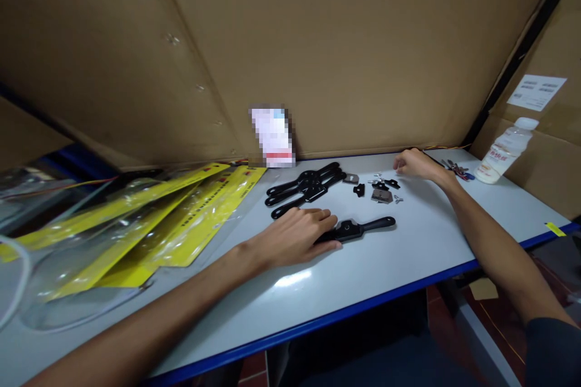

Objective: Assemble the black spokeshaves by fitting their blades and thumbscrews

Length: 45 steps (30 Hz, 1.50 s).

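Note:
My left hand (302,233) is closed around one end of a black spokeshave (349,230) lying on the table, its other handle pointing right. Behind it sits a stack of similar black spokeshave bodies (308,186). My right hand (415,164) is at the back of the table with curled fingers; whatever they hold, if anything, is hidden. Close to its left are small screws (398,199), black cap pieces (358,190) and a pile of grey metal blades (381,196). Another grey blade (350,178) lies by the stacked handles.
Yellow-carded clear packages (195,224) cover the table's left side. A pixelated upright screen (275,139) leans on the cardboard wall (318,42). At the right stand a white bottle (506,151) and a bunch of keys (456,169). The table has a blue front edge (363,297).

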Motion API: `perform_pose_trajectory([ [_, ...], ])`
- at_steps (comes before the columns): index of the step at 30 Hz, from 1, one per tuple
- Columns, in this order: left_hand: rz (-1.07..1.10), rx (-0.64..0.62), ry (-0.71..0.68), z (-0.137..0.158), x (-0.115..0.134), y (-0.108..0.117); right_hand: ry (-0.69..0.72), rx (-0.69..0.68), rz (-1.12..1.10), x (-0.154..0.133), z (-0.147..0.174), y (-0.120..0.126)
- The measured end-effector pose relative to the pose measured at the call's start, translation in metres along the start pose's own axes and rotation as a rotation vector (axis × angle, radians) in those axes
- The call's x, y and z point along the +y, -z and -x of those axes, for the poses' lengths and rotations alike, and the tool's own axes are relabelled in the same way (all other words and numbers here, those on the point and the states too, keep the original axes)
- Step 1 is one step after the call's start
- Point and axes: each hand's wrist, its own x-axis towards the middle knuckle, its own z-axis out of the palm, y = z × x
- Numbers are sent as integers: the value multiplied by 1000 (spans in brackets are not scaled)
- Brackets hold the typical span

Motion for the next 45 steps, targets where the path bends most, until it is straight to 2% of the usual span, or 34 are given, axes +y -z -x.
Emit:
perform_pose_trajectory([
  [6, -10, -8, 2, 0, 0, -1, 55, -66, -32, -4, -3, -5],
  [11, -9, 20, -7, 0, -1, -2, 76, 118, -206, -13, -11, -25],
  [16, -9, 8, -8, 0, -1, -1, 54, 95, -218, -22, -22, -47],
  [25, -9, 9, -9, 0, 0, 0, 89, 35, -166, -22, -20, -37],
  [31, 0, -7, -8, 0, 0, 1, 113, 61, -109, -22, -17, -38],
  [34, 97, 33, 57, -1, 0, 0, 124, 73, -93, -22, -16, -41],
  [38, 329, 160, 232, -6, 2, -5, 129, 91, -103, -22, -15, -43],
  [42, 499, 159, 336, -13, 4, -10, 113, 142, -161, -26, -15, -36],
  [45, 558, 173, 361, -16, 5, -12, 105, 199, -301, -35, -10, -25],
])
